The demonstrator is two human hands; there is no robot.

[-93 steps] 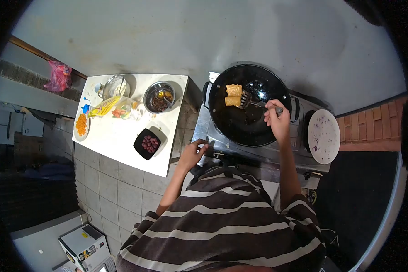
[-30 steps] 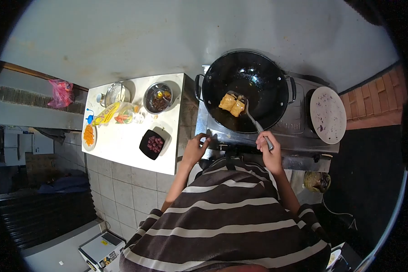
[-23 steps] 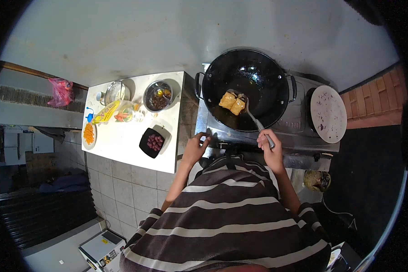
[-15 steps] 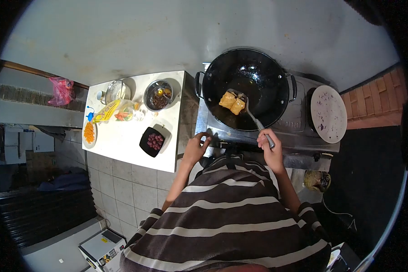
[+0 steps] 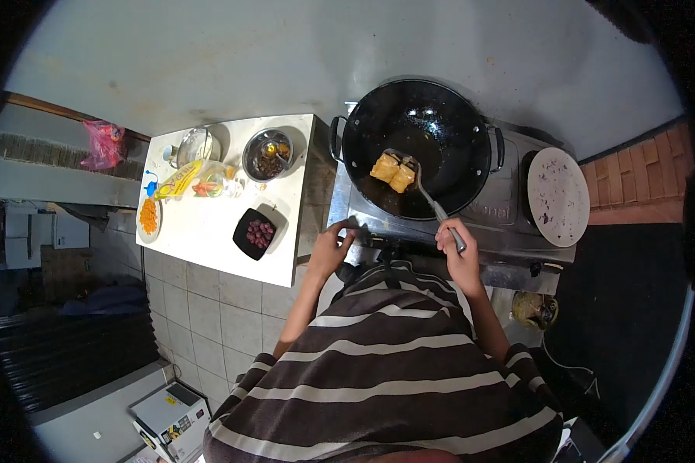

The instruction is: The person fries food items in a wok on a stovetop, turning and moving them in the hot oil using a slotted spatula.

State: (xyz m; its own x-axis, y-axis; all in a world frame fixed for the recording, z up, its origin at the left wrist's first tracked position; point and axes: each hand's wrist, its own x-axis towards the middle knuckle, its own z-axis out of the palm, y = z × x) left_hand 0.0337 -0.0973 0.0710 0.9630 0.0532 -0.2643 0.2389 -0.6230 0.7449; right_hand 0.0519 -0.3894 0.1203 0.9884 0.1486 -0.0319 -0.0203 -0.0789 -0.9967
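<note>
My right hand (image 5: 459,253) is closed around the grey handle of a metal spatula (image 5: 434,202). The spatula's head is inside a black wok (image 5: 463,181), under or against two golden-brown fried pieces (image 5: 394,172), which hide most of it. A shiny layer of oil shows on the wok's bottom. My left hand (image 5: 330,248) is at the stove's front left corner, thumb and fingers apart and slightly bent, holding nothing visible. It is close to the edge of the metal stove (image 5: 354,202); whether the fingertips touch it I cannot tell.
On the stove's right side lies a white plate (image 5: 557,197) with dark specks. The white table (image 5: 208,239) at left bears a metal bowl (image 5: 249,166), a black dish (image 5: 243,231) of dark red pieces, a yellow packet (image 5: 181,181) and a plate of orange bits (image 5: 148,220).
The view has shifted slightly, so the table and wok sit a little differently in frame. Both hands, the spatula and the fried pieces keep about the same places.
</note>
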